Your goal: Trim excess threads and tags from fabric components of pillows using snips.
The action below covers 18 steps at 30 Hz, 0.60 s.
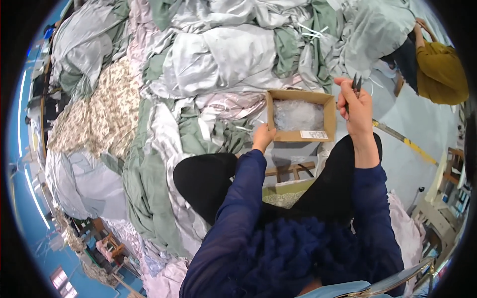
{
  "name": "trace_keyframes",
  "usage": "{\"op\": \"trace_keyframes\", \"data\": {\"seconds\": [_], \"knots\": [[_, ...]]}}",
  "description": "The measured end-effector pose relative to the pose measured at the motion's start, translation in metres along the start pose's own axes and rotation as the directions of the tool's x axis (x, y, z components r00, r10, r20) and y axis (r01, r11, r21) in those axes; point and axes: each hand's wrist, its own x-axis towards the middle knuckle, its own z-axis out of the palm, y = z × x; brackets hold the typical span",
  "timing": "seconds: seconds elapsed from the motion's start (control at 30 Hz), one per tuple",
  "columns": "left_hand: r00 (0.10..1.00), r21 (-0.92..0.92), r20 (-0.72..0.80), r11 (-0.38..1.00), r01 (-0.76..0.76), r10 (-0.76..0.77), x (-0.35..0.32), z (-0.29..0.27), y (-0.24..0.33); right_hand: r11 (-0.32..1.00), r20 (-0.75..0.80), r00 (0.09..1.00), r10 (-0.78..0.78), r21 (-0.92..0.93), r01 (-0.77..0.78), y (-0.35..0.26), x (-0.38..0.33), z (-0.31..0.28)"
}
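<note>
An open cardboard box [293, 136] sits in front of my knees, a white label on its near wall. Crumpled clear plastic [298, 115] fills it, and what lies under the plastic is hidden. With fingers closed on the box's near left corner, my left hand [263, 137] grips the cardboard. Raised to the right of the box, my right hand [358, 109] is wrapped round small dark thread snips [356, 82], their pointed blades sticking up past the fingers.
Heaps of white and green fabric [218, 54] spread ahead and to the left, beside a floral cloth [107, 111]. A co-worker in a mustard top [442, 72] bends at the far right. A yellow-and-black strip [407, 142] crosses the grey floor [397, 164]. Wooden slats [290, 171] show between my knees.
</note>
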Motion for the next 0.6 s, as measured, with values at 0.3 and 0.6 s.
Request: {"op": "trace_keyframes", "data": {"seconds": [0.3,0.6], "knots": [[0.967,-0.023,0.209,0.988,0.154,-0.146,0.027,0.068,-0.022,0.998,0.105,0.992,0.063,-0.033,-0.06,0.009,0.011,0.003],[0.984,-0.053,0.178,0.998,-0.016,0.026,-0.006,0.065,0.07,0.995,0.151,0.988,0.012,-0.099,0.003,0.013,0.007,-0.009]]}}
